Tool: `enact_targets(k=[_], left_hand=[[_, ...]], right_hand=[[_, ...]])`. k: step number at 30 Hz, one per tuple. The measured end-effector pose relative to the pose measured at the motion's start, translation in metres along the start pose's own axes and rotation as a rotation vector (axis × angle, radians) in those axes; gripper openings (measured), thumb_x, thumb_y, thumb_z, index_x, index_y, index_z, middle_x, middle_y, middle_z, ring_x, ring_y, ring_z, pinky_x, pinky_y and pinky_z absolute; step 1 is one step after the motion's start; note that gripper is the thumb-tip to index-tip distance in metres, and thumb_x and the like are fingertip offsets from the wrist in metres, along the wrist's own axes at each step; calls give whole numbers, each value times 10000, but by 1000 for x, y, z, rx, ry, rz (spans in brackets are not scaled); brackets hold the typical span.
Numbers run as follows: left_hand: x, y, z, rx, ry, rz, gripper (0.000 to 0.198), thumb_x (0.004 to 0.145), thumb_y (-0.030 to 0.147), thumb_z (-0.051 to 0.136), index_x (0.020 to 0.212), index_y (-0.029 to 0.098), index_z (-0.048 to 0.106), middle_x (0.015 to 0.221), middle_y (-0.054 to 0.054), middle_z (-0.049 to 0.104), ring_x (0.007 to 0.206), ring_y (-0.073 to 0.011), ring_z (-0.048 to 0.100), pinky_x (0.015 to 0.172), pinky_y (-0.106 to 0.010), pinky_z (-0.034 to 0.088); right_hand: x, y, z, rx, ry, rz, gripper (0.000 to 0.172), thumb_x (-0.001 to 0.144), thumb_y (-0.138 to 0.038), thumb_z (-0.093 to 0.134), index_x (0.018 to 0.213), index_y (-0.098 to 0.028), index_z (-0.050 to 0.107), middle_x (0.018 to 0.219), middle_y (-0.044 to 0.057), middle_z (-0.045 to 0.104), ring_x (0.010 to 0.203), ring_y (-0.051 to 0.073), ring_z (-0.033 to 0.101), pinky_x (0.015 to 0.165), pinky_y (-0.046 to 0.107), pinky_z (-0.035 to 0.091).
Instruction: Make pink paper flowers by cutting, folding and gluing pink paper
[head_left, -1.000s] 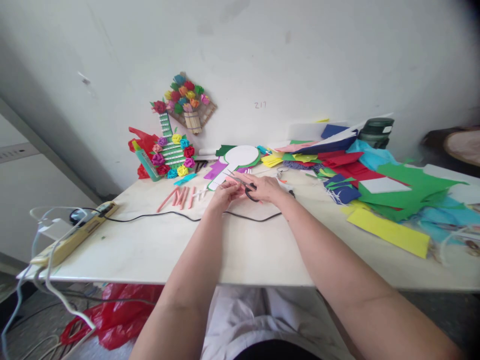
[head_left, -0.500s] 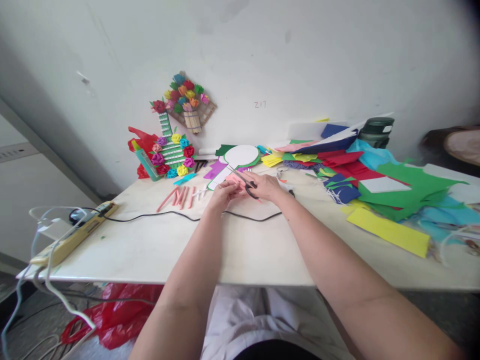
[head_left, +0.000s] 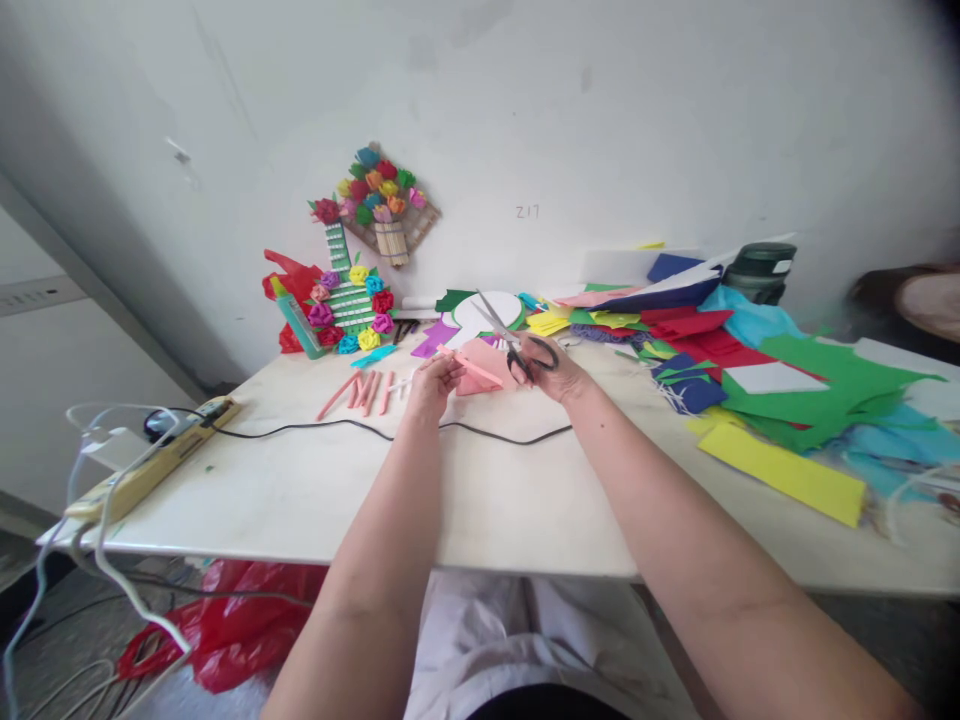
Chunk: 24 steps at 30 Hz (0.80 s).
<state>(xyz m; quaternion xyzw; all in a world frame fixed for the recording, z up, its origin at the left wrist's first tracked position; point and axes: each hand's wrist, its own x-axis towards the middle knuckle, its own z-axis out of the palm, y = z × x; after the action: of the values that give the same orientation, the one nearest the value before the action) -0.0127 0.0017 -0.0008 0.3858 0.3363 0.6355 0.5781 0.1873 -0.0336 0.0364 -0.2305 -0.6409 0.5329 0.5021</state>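
The left hand (head_left: 439, 382) pinches a pink strip (head_left: 481, 372), the right hand (head_left: 556, 370) grips scissors (head_left: 511, 338); pink paper (head_left: 491, 354) sits between them, over the counter (head_left: 300, 500). Strip-cutting seems underway; another snip needs the paper steadied.

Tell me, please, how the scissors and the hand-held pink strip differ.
The scissors are in the right hand, the pink strip in the left hand. The scissors have grey blades and black handles, while the pink strip is plain pink throughout. Both are held.
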Motion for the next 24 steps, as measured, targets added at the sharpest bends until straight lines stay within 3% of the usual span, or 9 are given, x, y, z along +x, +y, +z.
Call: enact_targets(k=[4, 7, 9, 12, 15, 20, 24], left_hand=[[1, 2, -1, -58, 31, 24, 179, 636, 247, 645, 773, 143, 594, 599, 10, 602, 544, -73, 592, 508, -162, 435], [3, 3, -5, -106, 53, 44, 164, 651, 262, 631, 758, 152, 575, 609, 13, 603, 532, -59, 572, 510, -155, 433], [4, 4, -7, -129, 53, 56, 152, 658, 260, 625, 755, 156, 571, 607, 16, 601, 524, -52, 561, 493, -148, 423], [4, 4, -7, -173, 39, 68, 138, 658, 245, 624, 749, 155, 574, 572, 24, 576, 508, -53, 550, 469, -141, 409], [2, 5, -3, -196, 43, 69, 111, 663, 230, 614, 733, 152, 576, 574, 12, 581, 507, -63, 548, 465, -147, 413], [0, 7, 1, -186, 24, 56, 96, 672, 222, 611, 737, 158, 581, 604, -6, 608, 512, -70, 554, 482, -156, 432], [-2, 6, 3, -211, -36, 59, 154, 659, 216, 632, 795, 153, 596, 616, -5, 616, 509, -70, 555, 493, -163, 442]], right_hand=[[6, 4, -2, -39, 158, -2, 499, 663, -557, 588, 920, -129, 593, 515, -35, 514, 400, 74, 430, 373, 187, 323], [10, 12, -2, -260, 257, 46, 420, 652, -489, 629, 884, -138, 610, 530, -26, 534, 430, 90, 467, 419, 204, 373], [11, 17, 0, -564, 284, 79, 378, 665, -457, 620, 881, -148, 637, 569, 0, 586, 496, 124, 525, 479, 231, 409], [8, 21, 4, -1135, 216, 69, 263, 699, -382, 586, 867, -203, 681, 761, 43, 676, 727, 185, 612, 621, 262, 432], [4, 20, 9, -1424, 137, 171, 258, 722, -347, 544, 899, -229, 689, 852, 62, 693, 810, 212, 627, 671, 278, 429], [2, 19, 16, -1504, 55, 289, 296, 727, -331, 547, 966, -212, 677, 935, 87, 688, 872, 222, 623, 689, 276, 436], [1, 20, 16, -1486, 24, 241, 294, 705, -273, 582, 981, -230, 676, 978, 77, 677, 897, 219, 613, 684, 269, 437]])
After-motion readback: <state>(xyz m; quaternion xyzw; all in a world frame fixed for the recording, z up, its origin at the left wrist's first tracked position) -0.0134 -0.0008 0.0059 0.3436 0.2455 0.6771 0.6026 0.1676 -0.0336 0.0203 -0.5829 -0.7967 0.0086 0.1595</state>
